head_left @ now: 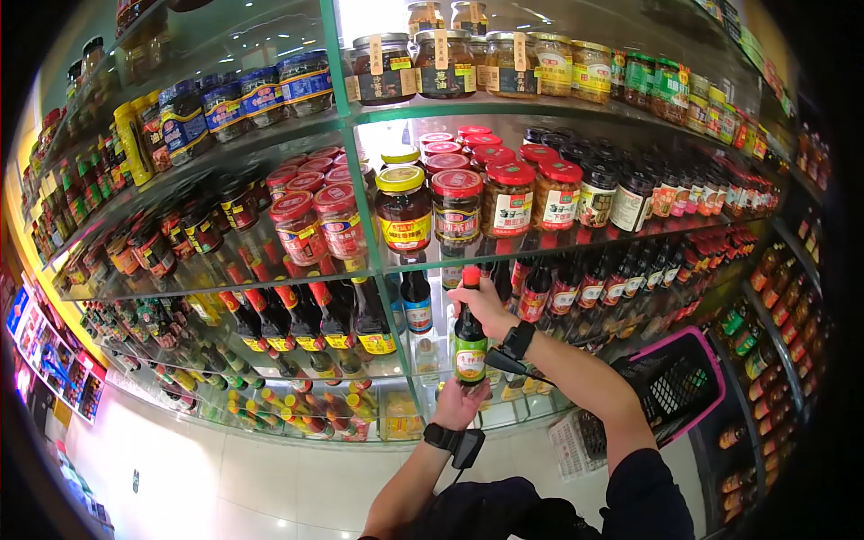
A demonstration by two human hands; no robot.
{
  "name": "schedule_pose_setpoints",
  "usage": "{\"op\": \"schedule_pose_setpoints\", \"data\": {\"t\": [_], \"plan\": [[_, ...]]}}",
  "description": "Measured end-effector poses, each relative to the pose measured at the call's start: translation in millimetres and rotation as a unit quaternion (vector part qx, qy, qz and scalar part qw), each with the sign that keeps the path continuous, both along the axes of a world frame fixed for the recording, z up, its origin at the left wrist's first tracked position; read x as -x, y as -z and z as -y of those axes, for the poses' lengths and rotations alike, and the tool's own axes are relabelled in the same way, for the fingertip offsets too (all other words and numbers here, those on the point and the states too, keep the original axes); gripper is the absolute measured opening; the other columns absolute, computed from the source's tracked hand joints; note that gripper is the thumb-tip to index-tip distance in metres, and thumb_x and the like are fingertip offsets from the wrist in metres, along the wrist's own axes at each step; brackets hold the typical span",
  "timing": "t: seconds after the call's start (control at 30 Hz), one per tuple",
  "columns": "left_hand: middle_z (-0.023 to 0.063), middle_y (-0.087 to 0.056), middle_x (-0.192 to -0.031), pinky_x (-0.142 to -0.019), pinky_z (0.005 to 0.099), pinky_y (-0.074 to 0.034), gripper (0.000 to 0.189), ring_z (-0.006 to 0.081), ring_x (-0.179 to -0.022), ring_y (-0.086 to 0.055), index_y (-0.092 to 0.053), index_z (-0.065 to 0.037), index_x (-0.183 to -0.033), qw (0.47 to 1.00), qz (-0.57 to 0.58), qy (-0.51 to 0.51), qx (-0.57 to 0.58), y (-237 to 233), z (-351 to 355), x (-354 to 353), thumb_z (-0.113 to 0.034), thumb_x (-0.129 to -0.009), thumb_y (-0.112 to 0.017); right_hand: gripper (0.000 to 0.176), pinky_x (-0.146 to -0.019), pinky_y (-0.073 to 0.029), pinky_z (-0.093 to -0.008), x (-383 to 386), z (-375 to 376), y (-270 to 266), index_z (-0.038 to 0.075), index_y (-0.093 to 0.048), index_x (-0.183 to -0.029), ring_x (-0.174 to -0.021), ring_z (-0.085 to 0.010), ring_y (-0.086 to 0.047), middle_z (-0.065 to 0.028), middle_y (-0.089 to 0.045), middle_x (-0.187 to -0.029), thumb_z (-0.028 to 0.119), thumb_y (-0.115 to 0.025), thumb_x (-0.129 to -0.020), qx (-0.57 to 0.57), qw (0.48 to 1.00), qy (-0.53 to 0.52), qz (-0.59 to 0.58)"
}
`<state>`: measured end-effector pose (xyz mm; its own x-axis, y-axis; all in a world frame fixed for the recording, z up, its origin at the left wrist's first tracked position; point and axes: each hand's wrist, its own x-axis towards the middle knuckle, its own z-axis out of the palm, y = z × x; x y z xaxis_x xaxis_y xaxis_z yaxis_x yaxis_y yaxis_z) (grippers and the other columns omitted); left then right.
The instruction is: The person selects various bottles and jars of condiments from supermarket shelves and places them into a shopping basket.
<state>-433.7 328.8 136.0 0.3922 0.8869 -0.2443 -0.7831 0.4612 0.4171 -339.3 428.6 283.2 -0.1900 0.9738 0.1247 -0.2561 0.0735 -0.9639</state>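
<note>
A dark sauce bottle point(469, 346) with a red cap and a green and red label stands upright in front of the glass shelves. My right hand point(486, 304) grips its neck just under the cap. My left hand point(460, 404) cups the bottle's base from below. Both wrists wear black bands with a small device. The bottle is level with the shelf point(558, 245) that carries a row of similar dark bottles point(536, 290).
Glass shelves with green posts point(360, 193) hold jars with red lids point(457, 207), dark bottles and yellow-labelled bottles. A black shopping basket with a pink rim point(677, 382) hangs at my right elbow. White floor tiles point(225, 477) lie below.
</note>
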Motion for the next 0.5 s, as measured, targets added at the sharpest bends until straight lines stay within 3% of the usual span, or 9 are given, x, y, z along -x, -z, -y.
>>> {"op": "schedule_pose_setpoints", "data": {"t": [0.07, 0.17, 0.37, 0.5], "plan": [[0.0139, -0.053, -0.098, -0.084, 0.0407, -0.044, 0.028, 0.0261, -0.094, -0.053, -0.042, 0.0, -0.108, 1.0, -0.013, 0.007, -0.013, -0.8, -7.5, 2.5, -0.016, -0.086, -0.034, 0.016, -0.046, -0.039, -0.0264, 2.8, -5.9, 0.4, 0.004, -0.05, -0.058, -0.046, -0.0132, -0.049, -0.0056, -0.051, -0.052, 0.01, -0.058, -0.07, -0.01, 1.0, 0.005, -0.001], [0.0169, -0.049, -0.099, -0.083, 0.0396, -0.043, 0.03, 0.0277, -0.09, -0.052, -0.042, -0.001, -0.106, 0.995, -0.068, -0.05, 0.061, -24.2, -11.4, 3.0, -0.017, -0.081, -0.039, 0.014, -0.045, -0.039, -0.0265, 6.6, -13.5, -0.1, 0.003, -0.049, -0.059, -0.045, -0.0134, -0.049, -0.0055, -0.051, -0.052, 0.008, -0.058, -0.07, -0.035, 0.999, 0.035, 0.008], [0.0181, -0.048, -0.095, -0.083, 0.0374, -0.041, 0.029, 0.0267, -0.085, -0.05, -0.045, -0.001, -0.103, 0.992, -0.07, -0.035, 0.102, -17.0, -50.9, 2.5, -0.014, -0.078, -0.04, 0.012, -0.044, -0.039, -0.0268, 11.3, -25.9, -5.3, 0.002, -0.048, -0.063, -0.045, -0.0134, -0.05, -0.0058, -0.052, -0.052, 0.005, -0.057, -0.071, -0.092, 0.993, 0.07, -0.008], [0.0163, -0.052, -0.088, -0.083, 0.037, -0.041, 0.027, 0.0259, -0.084, -0.051, -0.048, -0.002, -0.1, 0.993, -0.074, -0.003, 0.093, -18.8, -65.3, 7.1, -0.015, -0.077, -0.042, 0.011, -0.045, -0.039, -0.0261, 12.8, -42.5, 2.3, 0.002, -0.049, -0.065, -0.046, -0.0126, -0.049, -0.0047, -0.051, -0.052, 0.007, -0.057, -0.071, -0.114, 0.988, 0.092, 0.044]]}}
